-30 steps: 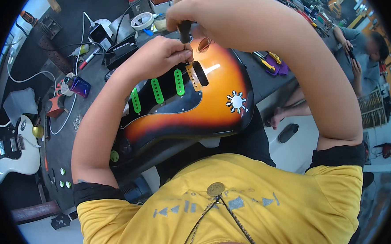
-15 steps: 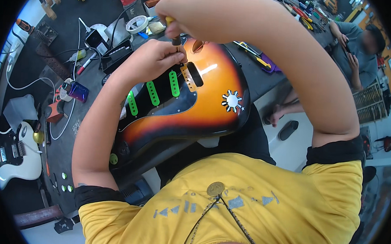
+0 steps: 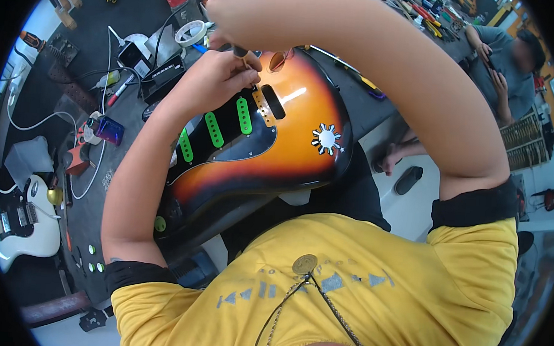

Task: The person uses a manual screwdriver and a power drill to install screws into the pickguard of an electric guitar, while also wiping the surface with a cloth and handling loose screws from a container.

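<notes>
A sunburst electric guitar body (image 3: 315, 103) lies in front of me, carrying a black pickguard (image 3: 250, 145) and green pickup covers (image 3: 245, 116). My right hand (image 3: 225, 17), at the top of the picture, is closed around a screwdriver (image 3: 239, 51); its forearm arches over the guitar. Just below, the fingers of my left hand (image 3: 222, 76) pinch together around the screwdriver's lower end, at the pickguard's far edge. The screwdriver tip and any screw there are hidden by those fingers. Beside them is a drilled metal plate (image 3: 263, 109) next to a dark rectangular cutout (image 3: 273, 102).
A white guitar body (image 3: 39, 236) is at the far left. On the dark bench are a tape roll (image 3: 191, 34), a blue bottle (image 3: 110, 130), white cables and green-and-white knobs (image 3: 91, 267). Hand tools (image 3: 426, 15) lie at the back right, near another person (image 3: 508, 72) holding a dark object.
Both hands and the screwdriver have shifted slightly left, and the screwdriver's handle is now more hidden. The guitar appears almost unmoved in the picture.
</notes>
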A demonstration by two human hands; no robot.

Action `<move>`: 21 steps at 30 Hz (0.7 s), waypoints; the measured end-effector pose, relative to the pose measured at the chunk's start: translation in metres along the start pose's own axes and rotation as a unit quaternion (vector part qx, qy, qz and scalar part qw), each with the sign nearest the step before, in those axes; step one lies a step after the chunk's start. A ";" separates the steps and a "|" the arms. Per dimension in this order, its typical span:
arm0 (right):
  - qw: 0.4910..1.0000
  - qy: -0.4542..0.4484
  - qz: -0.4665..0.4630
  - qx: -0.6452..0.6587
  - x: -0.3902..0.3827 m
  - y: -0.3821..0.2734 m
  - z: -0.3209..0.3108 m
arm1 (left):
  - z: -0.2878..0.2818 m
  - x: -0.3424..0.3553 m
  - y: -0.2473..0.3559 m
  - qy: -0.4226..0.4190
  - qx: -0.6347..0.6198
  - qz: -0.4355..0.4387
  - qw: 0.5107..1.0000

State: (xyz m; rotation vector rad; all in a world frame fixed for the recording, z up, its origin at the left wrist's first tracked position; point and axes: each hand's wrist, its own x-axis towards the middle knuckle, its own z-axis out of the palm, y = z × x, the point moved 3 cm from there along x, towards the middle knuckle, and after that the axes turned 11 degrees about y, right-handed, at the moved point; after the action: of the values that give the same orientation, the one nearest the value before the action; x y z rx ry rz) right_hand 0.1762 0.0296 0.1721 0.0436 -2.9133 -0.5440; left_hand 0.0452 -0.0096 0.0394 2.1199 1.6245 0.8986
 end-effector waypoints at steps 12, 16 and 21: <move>0.992 -0.101 0.040 0.058 -0.002 0.002 -0.021 | 0.003 0.000 0.000 0.012 -0.011 -0.008 1.000; 0.994 -0.027 0.100 0.038 0.002 0.000 -0.010 | -0.001 -0.001 -0.002 0.018 -0.014 -0.003 1.000; 0.980 -0.119 0.127 0.092 -0.001 -0.006 -0.036 | -0.005 0.002 0.000 -0.001 0.013 -0.035 0.999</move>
State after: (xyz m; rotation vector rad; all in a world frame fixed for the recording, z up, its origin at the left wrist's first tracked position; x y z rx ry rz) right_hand 0.1836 0.0109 0.2022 -0.3890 -3.1234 -0.2505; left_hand 0.0427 -0.0083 0.0438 2.0665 1.7057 0.8589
